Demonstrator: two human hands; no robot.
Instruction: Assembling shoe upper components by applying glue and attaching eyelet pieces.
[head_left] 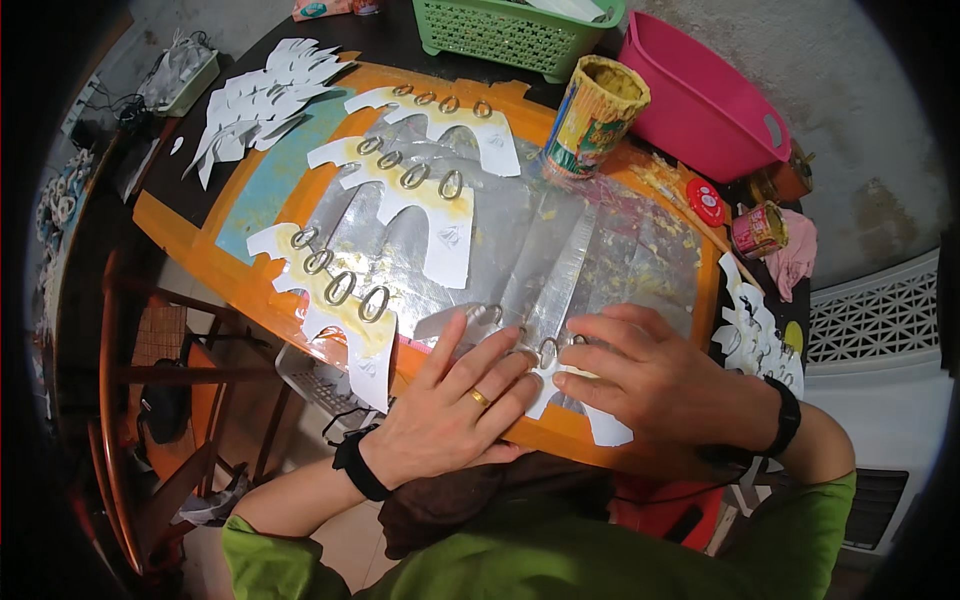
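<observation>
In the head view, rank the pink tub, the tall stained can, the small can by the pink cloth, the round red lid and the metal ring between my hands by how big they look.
Largest to smallest:
1. Pink tub
2. Tall stained can
3. Small can
4. Red lid
5. Metal ring

I see a green lattice-sided basket (500, 38) at the top of the frame, just beside a bright pink tub (700, 95) at the upper right. Below that, at the right, lies a crumpled pink cloth (795, 258), near a white latticed panel (880, 312). Over at the lower left stands a reddish wooden chair (190, 374), and a pale green tray (196, 86) holding a plastic bundle (185, 62) sits upper left.
</observation>
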